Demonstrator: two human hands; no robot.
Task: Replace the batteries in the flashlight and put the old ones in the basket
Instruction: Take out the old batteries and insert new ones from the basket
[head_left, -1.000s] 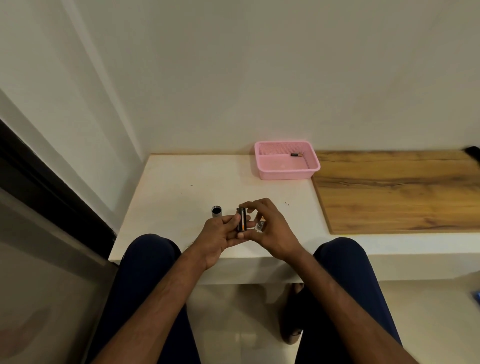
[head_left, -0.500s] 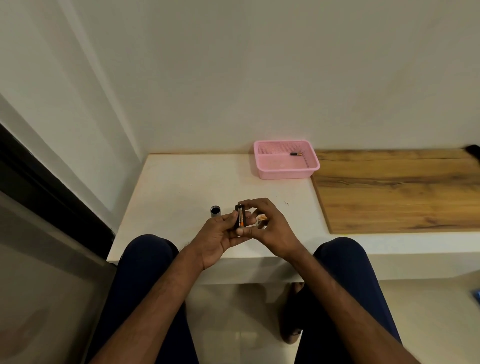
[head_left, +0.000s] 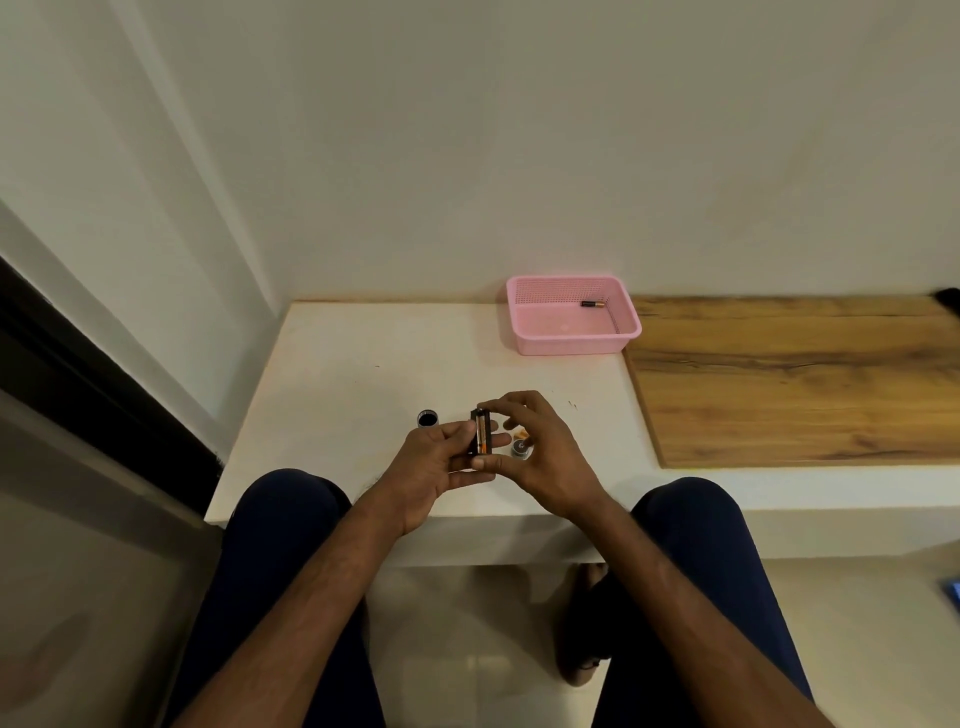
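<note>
Head view: the left hand (head_left: 441, 462) grips a small black battery holder (head_left: 479, 432) upright between thumb and fingers, closed around its lower part. The right hand (head_left: 535, 447) pinches the same holder, index finger curled over its top end and thumb at its bottom. A battery with an orange-copper band shows in the holder's open face; any lettering on it is too small to read.

Just left of the hands, a short black flashlight tube (head_left: 427, 418) stands open-end up on the white tabletop (head_left: 363, 374). Beside the right palm sits a small round silver part (head_left: 519, 448), possibly the flashlight's cap, with something orange just behind it.

Farther back, a pink perforated plastic basket (head_left: 571, 340) holds one black-and-copper battery (head_left: 594, 304) lying near its far wall. A wood-grain board (head_left: 805, 384) adjoins it on the right.
</note>
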